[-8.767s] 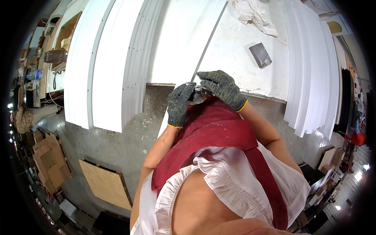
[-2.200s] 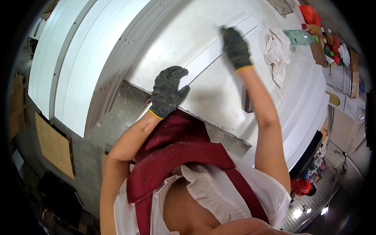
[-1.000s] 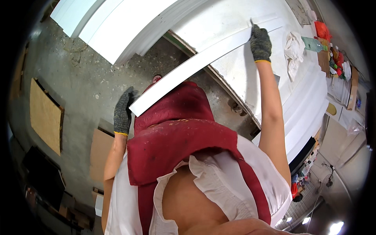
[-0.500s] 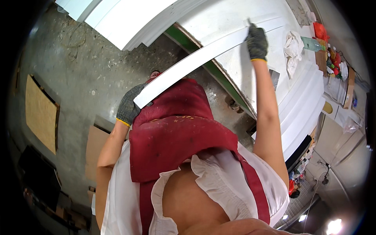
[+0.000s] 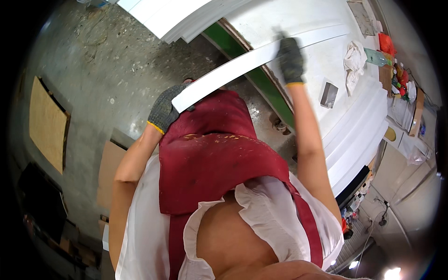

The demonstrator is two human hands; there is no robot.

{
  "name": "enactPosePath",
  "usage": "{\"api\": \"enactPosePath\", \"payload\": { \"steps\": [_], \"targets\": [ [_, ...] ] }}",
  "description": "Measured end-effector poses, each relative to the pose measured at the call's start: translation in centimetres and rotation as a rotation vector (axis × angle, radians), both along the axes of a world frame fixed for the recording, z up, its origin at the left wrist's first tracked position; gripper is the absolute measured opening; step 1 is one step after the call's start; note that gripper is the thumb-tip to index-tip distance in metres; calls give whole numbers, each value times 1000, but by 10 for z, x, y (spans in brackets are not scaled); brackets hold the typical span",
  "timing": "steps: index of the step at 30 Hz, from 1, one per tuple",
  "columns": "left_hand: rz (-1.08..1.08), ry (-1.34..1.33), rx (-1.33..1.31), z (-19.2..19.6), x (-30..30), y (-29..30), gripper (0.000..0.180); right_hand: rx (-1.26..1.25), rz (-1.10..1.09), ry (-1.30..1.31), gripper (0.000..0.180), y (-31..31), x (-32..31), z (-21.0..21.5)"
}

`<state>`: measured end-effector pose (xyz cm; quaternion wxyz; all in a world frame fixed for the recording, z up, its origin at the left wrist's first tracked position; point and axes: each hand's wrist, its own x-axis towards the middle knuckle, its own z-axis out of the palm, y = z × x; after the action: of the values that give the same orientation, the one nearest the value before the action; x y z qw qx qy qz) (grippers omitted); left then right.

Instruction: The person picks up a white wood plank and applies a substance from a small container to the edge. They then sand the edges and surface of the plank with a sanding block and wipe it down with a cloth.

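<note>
A long white strip of board (image 5: 228, 73) slants from my lap up across the worktable (image 5: 322, 65). My left hand (image 5: 165, 108), in a dark grey knit glove with a yellow cuff, grips its near end. Over the strip's far half is my right hand (image 5: 290, 60), gloved the same way, with fingers curled. A thin grey tip, smeared by motion, sticks out beyond them; what it belongs to cannot be made out. On the table to the right of that hand lies a small grey rectangular piece (image 5: 329, 94).
White boards are stacked at the upper left (image 5: 163, 18) and along the right (image 5: 357, 135). A crumpled white cloth (image 5: 354, 63) and a clear green bottle (image 5: 374, 57) lie by the far right edge. The table has a green side (image 5: 268, 88). A wooden panel (image 5: 48, 125) stands at left.
My right hand has moved left and nearer along the strip. My left hand and the strip's near end have shifted slightly up and right in view. The small grey piece now shows fully.
</note>
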<state>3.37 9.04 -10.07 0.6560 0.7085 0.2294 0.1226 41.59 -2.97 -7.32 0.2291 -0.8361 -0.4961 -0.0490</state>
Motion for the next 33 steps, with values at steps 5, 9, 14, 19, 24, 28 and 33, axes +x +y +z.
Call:
{"api": "enactPosePath", "payload": {
  "steps": [5, 9, 14, 19, 24, 28, 33],
  "targets": [
    [-72, -58, 0, 10, 24, 4, 36, 11, 36, -242, 22, -4, 21, -3],
    [-84, -24, -10, -9, 20, -2, 34, -372, 356, -14, 43, 24, -159, 29],
    [219, -131, -1035, -5, 27, -15, 37, -58, 337, -59, 32, 16, -112, 8],
    [220, -216, -1363, 8, 26, -24, 42, -237, -19, -53, 24, 11, -49, 9],
    [31, -42, -673, -28, 21, -29, 54, -435, 539, 60, 41, 3, -233, -8],
    [145, -229, -1130, -24, 20, -25, 46, -241, 501, 1, 38, 4, -206, 13],
    [227, -384, -1508, -18, 34, -29, 43, -350, -153, -30, 23, 14, -79, 30]
  ]
}}
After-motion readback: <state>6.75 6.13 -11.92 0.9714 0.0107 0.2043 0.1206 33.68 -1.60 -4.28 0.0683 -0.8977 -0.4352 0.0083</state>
